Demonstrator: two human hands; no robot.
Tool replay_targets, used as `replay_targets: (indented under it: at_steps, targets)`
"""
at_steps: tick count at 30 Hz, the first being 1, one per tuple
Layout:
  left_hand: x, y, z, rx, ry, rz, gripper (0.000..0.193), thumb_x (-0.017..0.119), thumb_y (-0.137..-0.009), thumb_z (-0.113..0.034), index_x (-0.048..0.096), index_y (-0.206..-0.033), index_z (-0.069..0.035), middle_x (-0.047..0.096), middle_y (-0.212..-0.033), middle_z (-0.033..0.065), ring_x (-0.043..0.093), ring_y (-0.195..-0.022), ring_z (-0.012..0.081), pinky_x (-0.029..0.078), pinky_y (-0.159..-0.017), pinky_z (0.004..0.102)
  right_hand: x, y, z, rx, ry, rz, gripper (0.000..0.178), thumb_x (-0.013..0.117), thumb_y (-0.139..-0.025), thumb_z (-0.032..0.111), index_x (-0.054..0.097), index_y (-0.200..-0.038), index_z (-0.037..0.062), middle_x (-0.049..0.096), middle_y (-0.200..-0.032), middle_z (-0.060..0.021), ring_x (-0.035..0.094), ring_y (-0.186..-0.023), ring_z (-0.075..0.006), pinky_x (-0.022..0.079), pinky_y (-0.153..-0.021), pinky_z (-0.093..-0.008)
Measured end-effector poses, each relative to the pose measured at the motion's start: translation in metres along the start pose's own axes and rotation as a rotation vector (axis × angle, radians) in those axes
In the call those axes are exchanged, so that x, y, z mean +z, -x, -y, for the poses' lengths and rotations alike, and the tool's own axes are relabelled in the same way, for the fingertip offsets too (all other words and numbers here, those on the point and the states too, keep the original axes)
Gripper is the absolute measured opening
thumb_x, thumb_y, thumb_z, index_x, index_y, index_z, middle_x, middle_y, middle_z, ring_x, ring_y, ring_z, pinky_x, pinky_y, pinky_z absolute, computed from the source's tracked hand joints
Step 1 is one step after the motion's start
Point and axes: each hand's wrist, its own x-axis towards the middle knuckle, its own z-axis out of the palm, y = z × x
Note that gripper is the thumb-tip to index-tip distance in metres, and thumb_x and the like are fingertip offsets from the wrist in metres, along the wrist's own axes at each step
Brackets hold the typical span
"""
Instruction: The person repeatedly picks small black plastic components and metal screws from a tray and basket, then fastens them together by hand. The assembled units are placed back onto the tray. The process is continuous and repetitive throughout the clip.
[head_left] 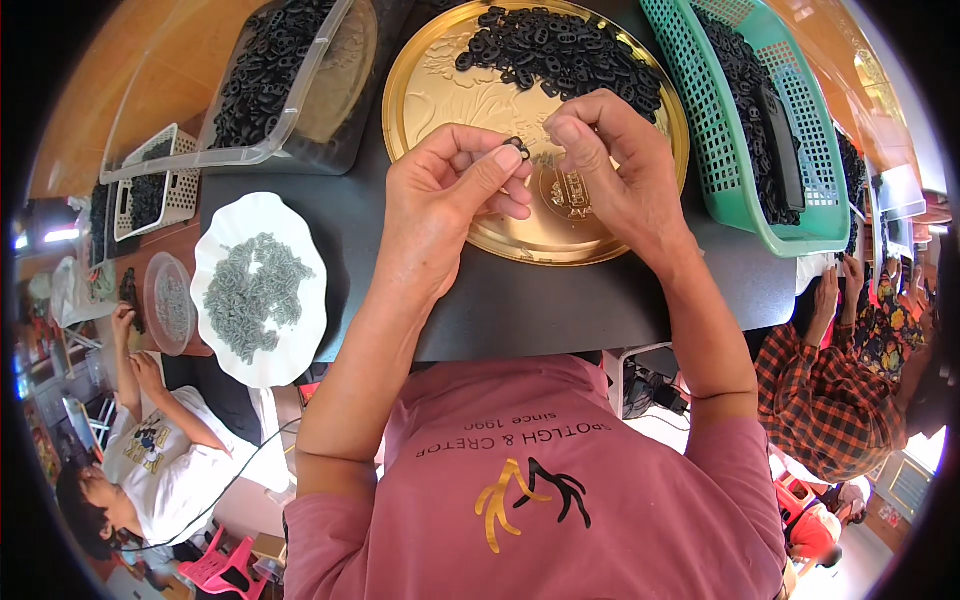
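Observation:
Over the golden tray [420, 95], my left hand [455, 185] pinches a small black plastic piece with a hole [516, 145] between thumb and forefinger. My right hand [625, 165] is just to the right of it, its thumb and forefinger closed together. Whatever lies between those fingertips is too small or hidden to make out. A heap of similar black oval pieces [560, 50] covers the far part of the tray. To the left of my left forearm, a white scalloped dish [225, 355] holds many small grey metal springs [258, 290].
A clear plastic bin [290, 135] with black pieces stands at the far left. At the right is a green basket [725, 165] of black pieces with a dark flat phone-like object [782, 150] on top. Co-workers sit on both sides, one in white [190, 455], another in checks [830, 390].

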Motion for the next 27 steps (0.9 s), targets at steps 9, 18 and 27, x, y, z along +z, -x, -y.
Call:
replay_targets:
  at_steps: [9,18,27]
  targets:
    - [0.000,0.001,0.000,0.016,-0.098,-0.004,0.012,0.064,-0.089,-0.007,0.060,-0.096,0.002,0.065,-0.081,0.0085,0.061,-0.066,0.0110,0.051,-0.061,0.0230,-0.005,-0.004,0.008,-0.238,0.242,0.166,0.010,0.065,-0.084,0.011,0.060,-0.088,0.0028,0.057,-0.080,-0.0112,0.059,-0.072,-0.0298,0.047,-0.063,-0.0372]
    - [0.002,0.003,0.001,0.038,-0.191,-0.033,0.009,0.064,-0.087,-0.004,0.061,-0.092,0.002,0.063,-0.074,0.0053,0.059,-0.064,0.0087,0.048,-0.059,0.0211,0.002,0.004,0.013,0.069,0.075,0.180,0.010,0.063,-0.086,0.009,0.060,-0.084,-0.0002,0.059,-0.077,-0.0127,0.059,-0.070,-0.0263,0.046,-0.062,-0.0340]
    - [0.000,0.002,0.002,0.035,-0.140,0.008,0.006,0.065,-0.087,-0.002,0.062,-0.090,0.002,0.066,-0.075,0.0074,0.060,-0.061,0.0081,0.049,-0.057,0.0205,0.004,0.006,0.014,0.062,0.023,0.194,0.009,0.062,-0.085,0.008,0.058,-0.083,-0.0002,0.059,-0.076,-0.0120,0.058,-0.068,-0.0249,0.046,-0.062,-0.0334]
